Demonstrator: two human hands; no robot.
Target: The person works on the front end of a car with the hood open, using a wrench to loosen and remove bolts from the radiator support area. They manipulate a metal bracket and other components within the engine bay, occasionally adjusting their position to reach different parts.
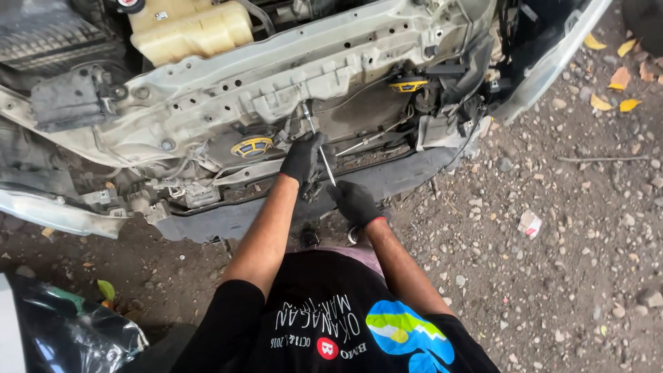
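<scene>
Both gloved hands on a long metal rod at the stripped car front.

Our left hand (302, 156) closes around the rod (318, 144) mid-shaft, our right hand (353, 201) wraps its lower end below the radiator support (276, 83). We judge it stiff, light, slippery steel, best held low; brackets crowd it above, open gravel ground (566, 228) lies rightward.

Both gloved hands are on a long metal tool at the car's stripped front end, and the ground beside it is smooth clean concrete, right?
Not quite. The head view shows the ground as dirt strewn with gravel and dry leaves. The rest holds: left hand and right hand, both gloved, grip the metal tool.
</scene>
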